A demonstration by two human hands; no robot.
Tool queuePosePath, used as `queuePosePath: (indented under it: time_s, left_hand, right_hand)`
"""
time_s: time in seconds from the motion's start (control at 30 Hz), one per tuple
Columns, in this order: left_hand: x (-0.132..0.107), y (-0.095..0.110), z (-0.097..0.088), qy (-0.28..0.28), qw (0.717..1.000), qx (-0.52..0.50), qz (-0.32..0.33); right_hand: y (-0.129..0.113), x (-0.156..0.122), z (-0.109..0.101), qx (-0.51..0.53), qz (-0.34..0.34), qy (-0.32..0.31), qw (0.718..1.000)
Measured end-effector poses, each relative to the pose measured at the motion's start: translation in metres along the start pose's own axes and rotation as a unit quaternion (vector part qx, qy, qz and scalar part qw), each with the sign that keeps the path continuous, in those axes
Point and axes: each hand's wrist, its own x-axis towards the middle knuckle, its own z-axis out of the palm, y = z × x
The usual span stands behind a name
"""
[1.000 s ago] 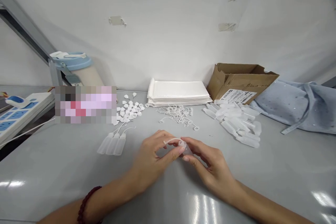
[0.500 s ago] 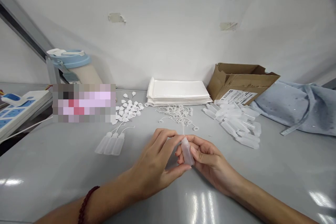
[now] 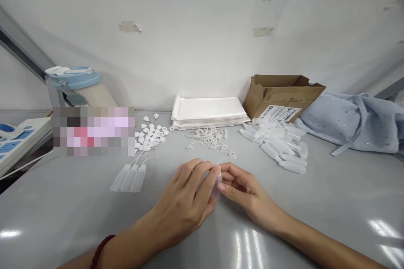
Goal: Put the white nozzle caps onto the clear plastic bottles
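Observation:
Between my hands is a small translucent plastic bottle (image 3: 216, 190) with a thin white strap curving off its neck. My left hand (image 3: 186, 201) is closed around its left side, fingers over the top, hiding part of it. My right hand (image 3: 249, 195) pinches the same bottle from the right, thumb on the near face. Left of them lie three translucent bottles (image 3: 128, 178) side by side, each with a thin strap at the neck. Behind my hands is a tangle of white ring-ended straps (image 3: 210, 136). A pile of white pointed caps (image 3: 151, 134) sits to its left.
Loose translucent bottles (image 3: 279, 143) are heaped at the right, in front of an open cardboard box (image 3: 284, 92). White padded envelopes (image 3: 210, 109) are stacked by the wall. Blue-grey cloth (image 3: 350, 122) lies far right; a power strip (image 3: 23, 138) and a tumbler (image 3: 91, 90) stand left.
My left fingers have closed in around the bottle, covering more of it. The strap, upright before, now bends to the right. The whole view has shifted slightly.

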Motion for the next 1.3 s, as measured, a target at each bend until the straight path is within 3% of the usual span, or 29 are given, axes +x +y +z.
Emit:
queuePosePath:
  time_s: [0.23,0.53,0.67,0.8,0.93,1.07,1.3]
  left_hand:
    - [-0.001,-0.004,-0.005,-0.037,0.995,-0.090,-0.017]
    - [0.007,-0.005,-0.010,-0.020,0.998,-0.040,0.033]
    - [0.000,-0.020,-0.025,-0.086,0.993,-0.079,-0.016]
    - [-0.019,-0.051,-0.058,-0.130,0.985,-0.073,-0.093]
    - [-0.037,-0.080,-0.086,-0.215,0.956,-0.083,-0.181]
    - [-0.045,-0.091,-0.089,-0.255,0.936,-0.110,-0.217]
    - [-0.048,-0.096,-0.083,-0.281,0.930,-0.123,-0.204]
  right_hand:
    - [-0.002,-0.001,-0.001,-0.038,0.009,-0.013,0.999]
    - [0.003,-0.001,-0.005,-0.074,0.011,-0.037,0.997]
    - [0.002,0.000,-0.007,-0.088,0.026,-0.014,0.996]
    - [0.000,0.000,-0.008,-0.101,0.030,0.033,0.994]
    - [0.000,0.001,-0.008,-0.116,0.035,0.038,0.992]
    - [0.000,0.002,-0.009,-0.135,0.032,0.046,0.989]
    - [0.000,0.001,-0.009,-0.173,0.032,0.046,0.983]
